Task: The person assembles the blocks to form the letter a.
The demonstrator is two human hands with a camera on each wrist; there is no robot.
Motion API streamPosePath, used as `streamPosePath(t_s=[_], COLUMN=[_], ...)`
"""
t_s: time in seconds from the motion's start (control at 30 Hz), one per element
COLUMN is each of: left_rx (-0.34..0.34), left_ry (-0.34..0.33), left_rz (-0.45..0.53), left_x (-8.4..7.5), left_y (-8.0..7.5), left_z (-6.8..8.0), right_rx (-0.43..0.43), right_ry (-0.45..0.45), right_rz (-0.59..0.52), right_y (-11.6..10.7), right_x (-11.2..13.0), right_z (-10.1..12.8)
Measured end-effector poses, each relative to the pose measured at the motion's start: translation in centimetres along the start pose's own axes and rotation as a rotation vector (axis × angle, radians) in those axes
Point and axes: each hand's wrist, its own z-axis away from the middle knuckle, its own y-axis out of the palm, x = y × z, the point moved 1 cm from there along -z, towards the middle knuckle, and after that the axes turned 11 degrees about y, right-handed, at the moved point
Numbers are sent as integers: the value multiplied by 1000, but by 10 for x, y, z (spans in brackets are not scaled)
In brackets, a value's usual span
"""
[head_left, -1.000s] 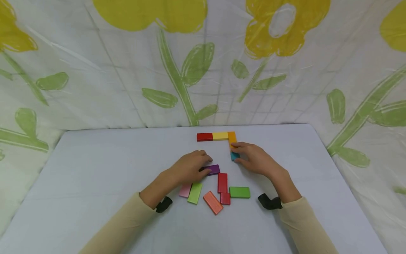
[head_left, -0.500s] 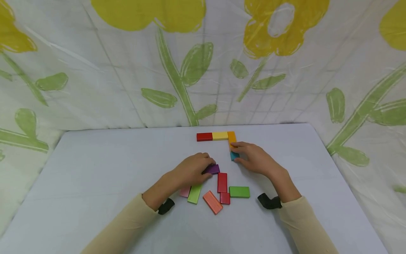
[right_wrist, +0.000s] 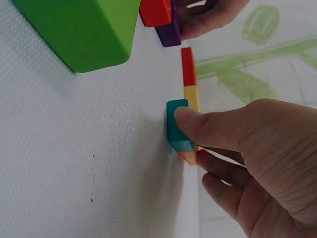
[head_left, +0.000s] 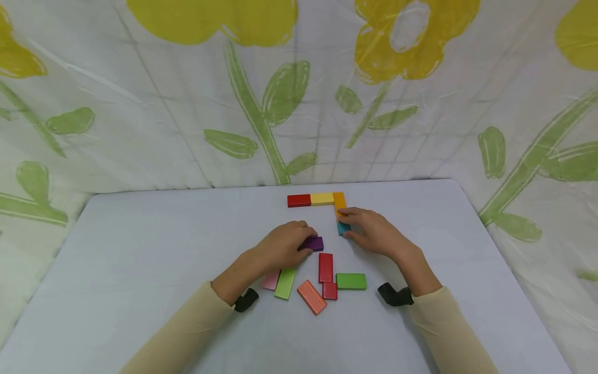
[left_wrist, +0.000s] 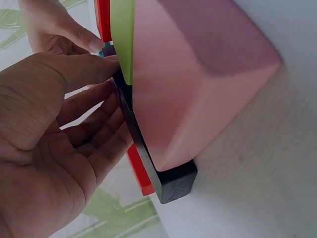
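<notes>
My left hand (head_left: 284, 245) pinches a purple block (head_left: 315, 243) between thumb and fingers, just beyond the upright red block (head_left: 326, 267). In the left wrist view, a black block (left_wrist: 178, 184) lies along the fingers, behind the pink block (left_wrist: 198, 99). At the right, my right hand (head_left: 374, 232) holds a teal block (head_left: 343, 228); in the right wrist view the thumb lies on its end. The fingers reach the orange block (head_left: 339, 199), which adjoins the teal one. A yellow block (head_left: 322, 199) and a dark red block (head_left: 299, 200) continue the row leftward.
Nearer on the white table (head_left: 140, 270) lie a light green block (head_left: 285, 284), a coral block (head_left: 312, 297), a small red block (head_left: 329, 291) and a green block (head_left: 351, 281). A flower-patterned curtain (head_left: 177, 104) hangs behind the table's far edge.
My left hand has closed its fingers further over the purple block and shifted it slightly away, widening the gap to the red block. My right hand stays at the teal block.
</notes>
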Motion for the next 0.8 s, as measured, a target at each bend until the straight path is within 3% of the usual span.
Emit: streamPosePath(t_s=[0.37, 0.8], left_rx=[-52, -51], left_ry=[0, -2], left_rz=[27, 26], left_x=[3, 5], left_y=[-3, -3], left_z=[-4, -18], right_rx=[-3, -9], right_ry=[-3, -19], right_rz=[-1, -1], right_y=[1, 0], right_x=[0, -2], right_z=[0, -2])
